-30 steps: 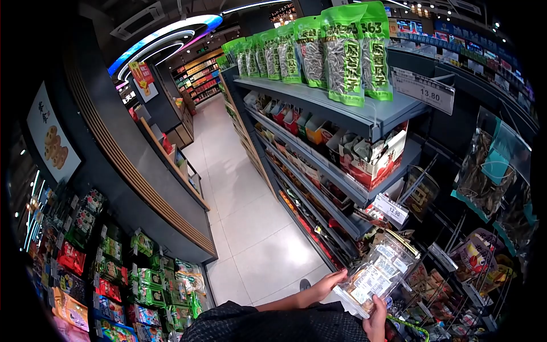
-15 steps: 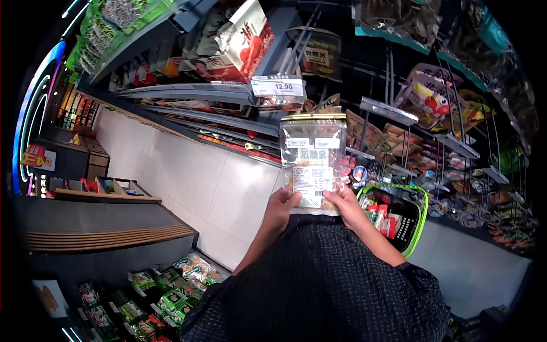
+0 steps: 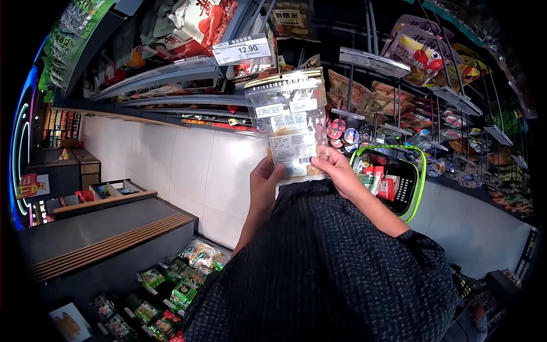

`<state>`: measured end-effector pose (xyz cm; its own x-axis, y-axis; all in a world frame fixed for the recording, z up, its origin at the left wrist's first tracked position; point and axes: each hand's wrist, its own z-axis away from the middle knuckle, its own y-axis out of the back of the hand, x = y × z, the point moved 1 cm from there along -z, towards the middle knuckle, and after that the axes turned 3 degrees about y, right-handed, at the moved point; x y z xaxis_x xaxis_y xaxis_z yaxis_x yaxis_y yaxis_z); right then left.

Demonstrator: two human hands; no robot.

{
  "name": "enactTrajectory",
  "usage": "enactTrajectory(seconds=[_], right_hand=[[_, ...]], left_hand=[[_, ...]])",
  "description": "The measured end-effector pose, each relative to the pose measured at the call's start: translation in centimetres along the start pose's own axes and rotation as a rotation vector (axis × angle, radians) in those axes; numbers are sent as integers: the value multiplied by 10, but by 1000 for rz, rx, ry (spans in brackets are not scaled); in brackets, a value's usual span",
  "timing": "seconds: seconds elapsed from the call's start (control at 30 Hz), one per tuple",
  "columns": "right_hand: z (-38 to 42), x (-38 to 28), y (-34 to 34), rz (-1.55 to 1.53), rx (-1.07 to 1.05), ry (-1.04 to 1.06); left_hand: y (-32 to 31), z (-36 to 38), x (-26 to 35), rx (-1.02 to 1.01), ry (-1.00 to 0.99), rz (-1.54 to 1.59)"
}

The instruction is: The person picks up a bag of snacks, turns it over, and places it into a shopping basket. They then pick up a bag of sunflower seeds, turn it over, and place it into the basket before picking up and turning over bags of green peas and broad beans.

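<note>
Between my two hands is a clear snack pouch [image 3: 289, 122], upright with its labelled side towards me and a gold strip along its top edge. My left hand [image 3: 265, 181] pinches the lower left corner, the thumb on the front. At the lower right corner my right hand [image 3: 337, 170] grips it, thumb also in front, fingers partly behind. A black basket with a bright green rim [image 3: 422, 181] is just right of my right hand, holding red and green packets [image 3: 387, 187].
Shelves with red-and-white packs [image 3: 196, 28] and a 12.90 price tag [image 3: 244, 51] stand ahead. Hanging snack bags [image 3: 419, 54] fill the right. Pale floor [image 3: 219, 165] lies left of my hands. Green packets [image 3: 183, 293] are at the lower left. A counter [image 3: 108, 228] stands left.
The view has shifted, and the shelves and basket appear in slightly different places. The pouch sits a little further left and higher, slightly tilted. Both hands still hold it.
</note>
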<state>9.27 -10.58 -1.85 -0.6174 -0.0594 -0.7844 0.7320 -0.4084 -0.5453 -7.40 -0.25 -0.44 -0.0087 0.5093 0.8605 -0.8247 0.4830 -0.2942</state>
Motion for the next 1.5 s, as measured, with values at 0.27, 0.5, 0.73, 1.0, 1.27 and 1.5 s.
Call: enactTrajectory(seconds=[0.27, 0.5, 0.73, 1.0, 1.27, 1.5], right_hand=[[1, 2, -1, -14, 38, 43], [2, 7, 1, -61, 64, 21], [-1, 21, 11, -145, 122, -8], [0, 14, 15, -82, 249, 36], [-1, 15, 14, 64, 193, 77], [-2, 12, 8, 109, 11, 5]], left_hand=[[-2, 3, 1, -2, -22, -72], [-5, 6, -1, 20, -3, -66], [2, 4, -9, 33, 20, -20], [2, 4, -7, 129, 34, 186], [7, 1, -5, 122, -82, 129], [4, -2, -3, 107, -103, 54]])
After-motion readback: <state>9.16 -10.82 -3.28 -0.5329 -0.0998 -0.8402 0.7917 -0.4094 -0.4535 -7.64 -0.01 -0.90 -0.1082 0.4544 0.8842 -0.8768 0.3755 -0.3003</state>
